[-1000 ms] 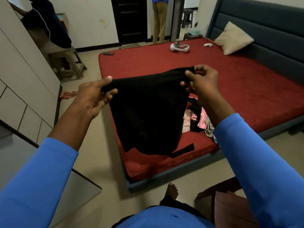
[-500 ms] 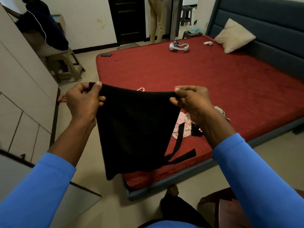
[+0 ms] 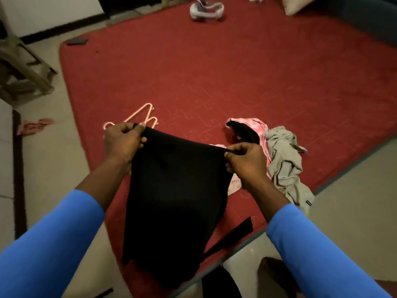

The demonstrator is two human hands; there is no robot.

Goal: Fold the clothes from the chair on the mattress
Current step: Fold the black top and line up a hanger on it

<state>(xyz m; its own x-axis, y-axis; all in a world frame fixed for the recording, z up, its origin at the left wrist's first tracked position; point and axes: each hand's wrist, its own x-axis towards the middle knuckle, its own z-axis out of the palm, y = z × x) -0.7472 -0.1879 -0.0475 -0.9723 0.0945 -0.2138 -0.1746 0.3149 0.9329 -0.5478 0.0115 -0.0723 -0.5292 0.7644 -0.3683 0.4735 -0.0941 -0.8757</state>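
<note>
Two arms reach in from the lower corners of the frame toward its centre. Each wears a blue sleeve, the left sleeve [image 3: 49, 244] and the right sleeve [image 3: 318, 254], ending partway up a bare forearm. The left hand [image 3: 123, 141], just left of centre, shows its back to the camera. Its fingers are curled and its thumb lies on top, pinching one upper corner of a black garment [image 3: 176, 201]. The right hand [image 3: 245, 162], right of centre and slightly lower in the frame, is also curled, with thumb and forefinger pinching the opposite corner. The hands are held apart, knuckles up, with the garment's top edge stretched between them.
</note>
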